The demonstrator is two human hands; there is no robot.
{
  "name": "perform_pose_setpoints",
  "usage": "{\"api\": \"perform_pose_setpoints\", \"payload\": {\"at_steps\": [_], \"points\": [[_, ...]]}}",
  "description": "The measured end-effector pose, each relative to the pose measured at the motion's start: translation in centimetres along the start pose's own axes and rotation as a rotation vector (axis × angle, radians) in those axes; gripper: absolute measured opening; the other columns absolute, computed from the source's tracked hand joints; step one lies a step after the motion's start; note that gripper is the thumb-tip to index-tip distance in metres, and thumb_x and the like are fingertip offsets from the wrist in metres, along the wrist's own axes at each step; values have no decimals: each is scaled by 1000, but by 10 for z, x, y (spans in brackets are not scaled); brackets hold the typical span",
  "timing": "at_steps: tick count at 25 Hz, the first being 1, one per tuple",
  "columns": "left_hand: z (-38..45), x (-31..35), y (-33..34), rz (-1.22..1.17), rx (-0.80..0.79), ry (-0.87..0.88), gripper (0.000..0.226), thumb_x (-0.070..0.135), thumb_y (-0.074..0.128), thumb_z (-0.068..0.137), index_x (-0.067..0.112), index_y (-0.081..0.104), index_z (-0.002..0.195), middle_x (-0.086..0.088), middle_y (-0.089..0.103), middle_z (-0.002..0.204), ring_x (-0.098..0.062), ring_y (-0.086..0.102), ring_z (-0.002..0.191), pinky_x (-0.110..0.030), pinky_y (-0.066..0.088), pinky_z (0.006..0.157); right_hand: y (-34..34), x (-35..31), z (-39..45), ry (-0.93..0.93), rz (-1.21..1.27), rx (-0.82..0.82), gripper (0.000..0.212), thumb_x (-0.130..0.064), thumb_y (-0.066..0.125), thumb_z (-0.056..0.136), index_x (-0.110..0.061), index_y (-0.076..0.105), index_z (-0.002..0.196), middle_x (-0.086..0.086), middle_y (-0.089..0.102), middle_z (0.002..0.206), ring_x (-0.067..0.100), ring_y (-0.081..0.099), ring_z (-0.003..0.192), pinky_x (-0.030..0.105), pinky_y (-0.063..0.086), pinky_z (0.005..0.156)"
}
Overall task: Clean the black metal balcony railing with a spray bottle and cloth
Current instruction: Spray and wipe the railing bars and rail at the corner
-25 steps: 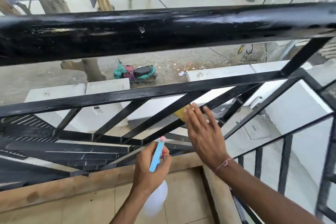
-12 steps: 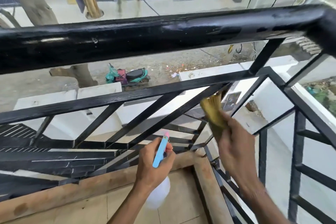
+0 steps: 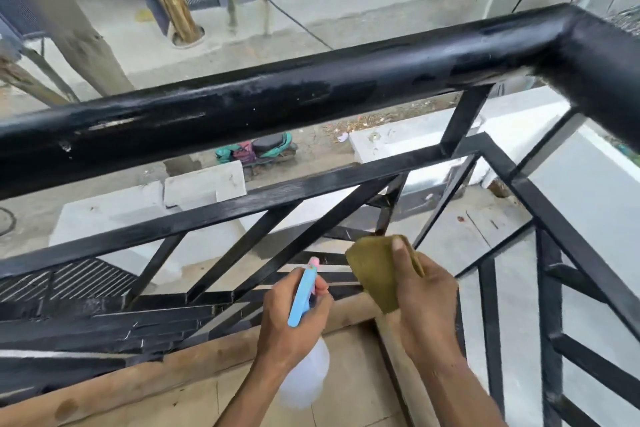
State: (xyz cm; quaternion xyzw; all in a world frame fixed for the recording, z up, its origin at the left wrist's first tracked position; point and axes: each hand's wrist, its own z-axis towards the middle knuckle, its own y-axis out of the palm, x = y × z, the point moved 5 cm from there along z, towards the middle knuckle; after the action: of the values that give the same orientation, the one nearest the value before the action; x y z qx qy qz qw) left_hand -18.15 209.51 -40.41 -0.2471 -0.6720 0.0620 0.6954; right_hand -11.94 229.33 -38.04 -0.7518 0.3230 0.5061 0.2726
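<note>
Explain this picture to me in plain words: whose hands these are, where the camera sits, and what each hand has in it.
There is no machine here. A person wears a camera on the head, so you look forward and down at their own two hands on a balcony.

The left hand grips a spray bottle: a light blue spray head with a pink tip, and a pale, blurred body hanging below the hand. The right hand holds a yellowish cloth, thumb pressed on top of it, close to the lower bars.

Across the view runs the black metal railing, a thick top rail with thinner slanted bars beneath, turning a corner at the right. The floor under the hands is tiled, with a brownish ledge at the railing's foot. Far below is a street with a parked scooter.
</note>
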Motion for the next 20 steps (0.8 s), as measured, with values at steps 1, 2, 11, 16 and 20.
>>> {"api": "perform_pose_setpoints", "payload": {"at_steps": [1,2,11,16,20], "points": [[2,1,-1,-9,5,-17,13,10,74,87,21,68,81,6,62,68,-17,62,63,-27,55,57,11,-8,2,-160,-154,12,28,-37,62,99,-15,76,91,-6,70,73,5,61,63,23,47,60],[5,2,-3,-22,9,-29,11,12,73,87,20,68,81,5,62,69,-18,61,62,-33,58,56,27,-12,4,-297,-329,-16,21,-30,57,102,-18,74,100,-8,69,78,5,62,68,19,44,62],[9,-2,-20,-19,8,-37,5,26,69,81,21,67,83,1,63,71,-27,64,63,-52,59,59,93,10,0,-712,-546,-488,77,21,40,81,-13,44,150,0,33,161,14,25,151,31,24,123],[6,-2,-17,-23,-4,-53,7,25,70,83,21,69,87,3,65,75,-28,68,68,-53,61,61,54,44,28,-840,-1018,-406,90,16,58,77,-12,28,156,11,35,158,29,49,137,38,51,101],[6,3,-12,-26,-7,-45,3,24,70,83,22,68,84,2,66,74,-27,67,65,-53,61,60,48,43,34,-571,-961,-415,80,13,52,85,-15,25,155,11,34,158,30,61,118,29,49,99]]}}
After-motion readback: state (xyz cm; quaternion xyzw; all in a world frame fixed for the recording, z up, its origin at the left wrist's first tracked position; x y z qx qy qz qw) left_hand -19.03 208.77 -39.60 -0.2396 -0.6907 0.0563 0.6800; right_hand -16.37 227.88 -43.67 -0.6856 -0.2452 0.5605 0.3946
